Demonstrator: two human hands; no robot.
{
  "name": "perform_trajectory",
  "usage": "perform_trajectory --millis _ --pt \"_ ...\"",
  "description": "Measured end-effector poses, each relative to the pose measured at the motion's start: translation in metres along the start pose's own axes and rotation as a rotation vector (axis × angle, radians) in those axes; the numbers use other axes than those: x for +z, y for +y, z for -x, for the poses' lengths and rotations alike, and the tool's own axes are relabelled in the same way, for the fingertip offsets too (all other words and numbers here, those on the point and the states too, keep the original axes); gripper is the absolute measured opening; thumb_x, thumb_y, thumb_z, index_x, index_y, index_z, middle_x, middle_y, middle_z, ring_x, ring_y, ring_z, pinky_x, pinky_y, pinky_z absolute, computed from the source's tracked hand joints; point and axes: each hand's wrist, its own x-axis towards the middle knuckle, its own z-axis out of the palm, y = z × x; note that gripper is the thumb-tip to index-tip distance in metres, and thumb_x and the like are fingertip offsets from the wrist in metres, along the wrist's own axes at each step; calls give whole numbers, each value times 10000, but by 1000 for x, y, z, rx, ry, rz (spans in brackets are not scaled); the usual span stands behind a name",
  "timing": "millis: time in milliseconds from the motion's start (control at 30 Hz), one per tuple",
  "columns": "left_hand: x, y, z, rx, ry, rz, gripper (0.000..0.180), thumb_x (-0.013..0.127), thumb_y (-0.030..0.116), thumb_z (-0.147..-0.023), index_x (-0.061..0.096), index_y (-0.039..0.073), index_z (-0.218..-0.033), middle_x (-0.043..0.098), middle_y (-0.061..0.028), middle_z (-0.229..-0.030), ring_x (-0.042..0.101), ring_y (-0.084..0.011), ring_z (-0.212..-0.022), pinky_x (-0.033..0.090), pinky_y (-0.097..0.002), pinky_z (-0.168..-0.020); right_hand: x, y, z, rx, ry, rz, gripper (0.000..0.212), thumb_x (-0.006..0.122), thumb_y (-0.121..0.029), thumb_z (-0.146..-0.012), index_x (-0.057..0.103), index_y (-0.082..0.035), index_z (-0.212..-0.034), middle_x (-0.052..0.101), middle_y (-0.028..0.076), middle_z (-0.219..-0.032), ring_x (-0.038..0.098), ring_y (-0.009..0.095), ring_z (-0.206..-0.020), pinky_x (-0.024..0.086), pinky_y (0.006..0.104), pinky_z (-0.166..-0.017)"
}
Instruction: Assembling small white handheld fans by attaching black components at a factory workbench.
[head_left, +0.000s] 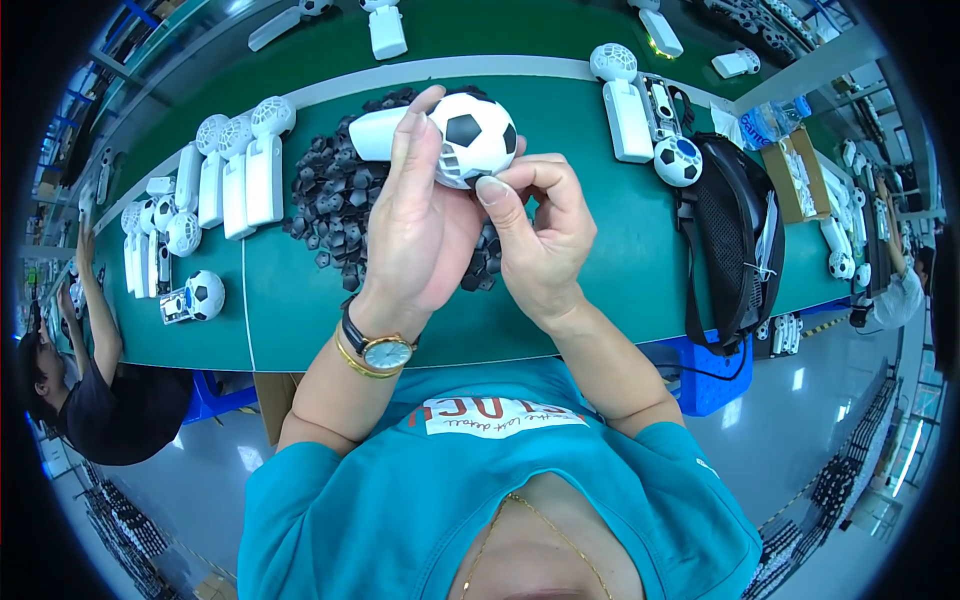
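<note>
Fan: white handheld fan [455,135] with a football-patterned round head, held up at centre top of the frame, above the table.
Left hand: left hand [415,225] wrapped around the fan from the left, fingers curled over its head and white handle, closed on it; wristwatch and gold bangle at the wrist.
Right hand: right hand [540,230] just right of the fan, thumb and fingertips pinched together against the lower right edge of the fan head; whether anything small sits between them cannot be told.
Parts: heap of small dark plastic parts [330,200] on the green table [600,270], directly behind the hands.
Left of frame: row of white fans [235,165] lying side by side at upper left.
Right of frame: black bag [735,240] on the table edge, one football fan [678,160] beside it.
</note>
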Motion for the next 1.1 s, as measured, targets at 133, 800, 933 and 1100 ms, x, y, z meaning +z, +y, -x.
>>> perform_trajectory --millis 133,800,933,1100 --pt "5 -1 -2 23 20 31 445 365 349 -1041 300 89 -1396 494 -130 -1247 533 -313 -1151 452 -433 -996 7 5 -5 -112 70 65 162 720 -69 -849 572 -25 -899 567 45 -849 530 115 -712 451 250 -646" --pt "16 14 12 -62 -38 66 487 309 386 -1048 210 147 -1460 404 -87 -1354 469 -245 -1213 415 -418 -1022 -29 -35 -68 -122 -552 223 616 712 -170 -772 499 12 -1321 562 163 -1286 580 250 -1135 483 322 -903" --pt "21 27 19 -105 -101 38 511 406 335 -1033 205 149 -1464 439 -89 -1328 474 -235 -1203 426 -426 -995 -31 -41 -69 -148 -552 220 610 704 -185 -789 496 7 -1329 586 140 -1248 589 224 -1109 479 324 -918" --pt "5 64 10 -22 -325 -975 694 680 223 -890 271 92 -1435 495 -94 -1274 550 -228 -1117 466 -408 -954 -41 -48 -75 147 -558 -1 562 690 -197 -827 506 -6 -1322 606 101 -1197 587 176 -1087 471 319 -938"
